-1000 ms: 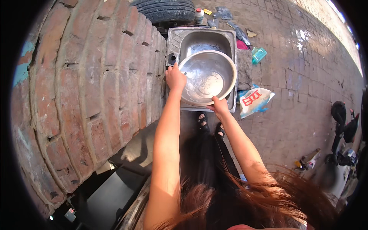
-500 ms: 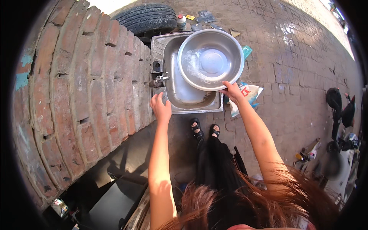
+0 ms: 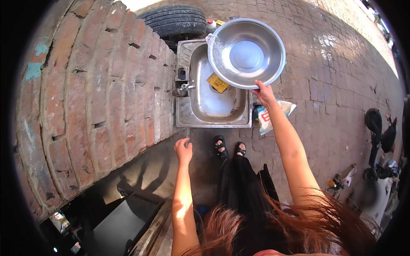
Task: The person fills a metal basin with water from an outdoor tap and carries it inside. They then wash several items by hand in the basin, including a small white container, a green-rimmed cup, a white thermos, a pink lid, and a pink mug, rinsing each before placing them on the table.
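Note:
A wide round metal basin (image 3: 269,64) is held at its near rim by my right hand (image 3: 265,94), thumb over the edge. It is tipped to the left, and clear water (image 3: 212,45) runs over its left rim. Beneath and to its left is a steel sink (image 3: 213,112); the basin covers its far right part. A yellow printed sheet (image 3: 218,82) lies in the sink bowl. My left hand (image 3: 183,151), empty, hangs in the air short of the sink's near left corner, fingers loosely curled with the thumb apart.
A metal tap (image 3: 184,88) stands at the sink's left side, against a brick wall (image 3: 98,94). Behind the sink lie a tyre (image 3: 173,20) and a red-capped bottle (image 3: 211,25). A white printed bag (image 3: 273,115) sits right of the sink. A scooter (image 3: 378,136) stands far right.
My right hand has raised and tipped the basin to the far right, and water now spills over its left rim. The yellow sheet has come into sight. My left hand has drawn back from the sink.

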`<state>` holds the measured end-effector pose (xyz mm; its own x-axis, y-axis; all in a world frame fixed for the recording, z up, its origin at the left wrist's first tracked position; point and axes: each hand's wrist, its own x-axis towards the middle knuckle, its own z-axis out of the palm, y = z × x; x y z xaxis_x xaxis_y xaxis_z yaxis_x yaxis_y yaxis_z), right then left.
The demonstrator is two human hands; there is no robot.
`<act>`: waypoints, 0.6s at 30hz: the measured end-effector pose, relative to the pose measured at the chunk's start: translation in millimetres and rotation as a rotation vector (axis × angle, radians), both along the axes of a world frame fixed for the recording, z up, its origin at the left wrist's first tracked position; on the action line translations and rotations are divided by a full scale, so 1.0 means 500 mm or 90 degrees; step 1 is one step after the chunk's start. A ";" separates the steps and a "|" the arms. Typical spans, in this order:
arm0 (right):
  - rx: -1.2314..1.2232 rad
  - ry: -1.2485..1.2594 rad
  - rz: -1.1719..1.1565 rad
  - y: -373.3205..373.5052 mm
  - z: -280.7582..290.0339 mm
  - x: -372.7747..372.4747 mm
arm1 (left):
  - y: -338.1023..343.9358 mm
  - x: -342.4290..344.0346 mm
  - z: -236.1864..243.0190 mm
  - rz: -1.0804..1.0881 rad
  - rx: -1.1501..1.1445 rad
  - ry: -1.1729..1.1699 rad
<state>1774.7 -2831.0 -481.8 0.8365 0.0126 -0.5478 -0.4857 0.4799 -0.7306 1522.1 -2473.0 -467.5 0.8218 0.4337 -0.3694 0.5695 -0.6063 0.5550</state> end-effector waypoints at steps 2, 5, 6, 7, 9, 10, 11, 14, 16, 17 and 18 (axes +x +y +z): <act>-0.044 0.005 0.033 -0.019 -0.001 -0.039 | 0.022 -0.030 -0.012 0.031 -0.030 0.014; -0.057 0.031 0.064 -0.019 -0.013 -0.069 | 0.014 -0.048 -0.029 0.069 -0.055 0.038; -0.050 0.037 0.067 0.005 -0.008 -0.070 | 0.017 -0.053 -0.034 0.077 -0.066 0.051; -0.042 0.044 0.071 0.030 -0.005 -0.070 | 0.021 -0.059 -0.040 0.086 -0.075 0.065; -0.026 0.019 0.075 0.044 -0.018 -0.035 | -0.001 -0.044 -0.045 0.089 -0.141 0.067; -0.029 0.025 0.056 0.040 -0.026 -0.017 | -0.014 -0.027 -0.046 0.109 -0.215 0.066; -0.029 0.034 0.037 0.044 -0.033 -0.004 | -0.024 -0.010 -0.045 0.130 -0.285 0.067; 0.003 0.063 0.038 0.034 -0.057 -0.015 | -0.061 0.054 -0.022 0.103 -0.364 0.029; 0.025 0.062 0.047 0.033 -0.068 -0.037 | -0.091 0.111 -0.011 0.093 -0.431 -0.005; 0.023 0.076 0.039 0.046 -0.068 -0.048 | -0.105 0.140 -0.007 0.091 -0.468 -0.024; 0.038 0.080 0.037 0.056 -0.069 -0.052 | -0.121 0.172 -0.003 0.090 -0.505 -0.044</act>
<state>1748.8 -2802.8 -516.2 0.7587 0.0941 -0.6446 -0.5991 0.4895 -0.6337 1608.0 -2533.4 -468.9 0.8107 0.1651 -0.5617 0.5605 0.0580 0.8261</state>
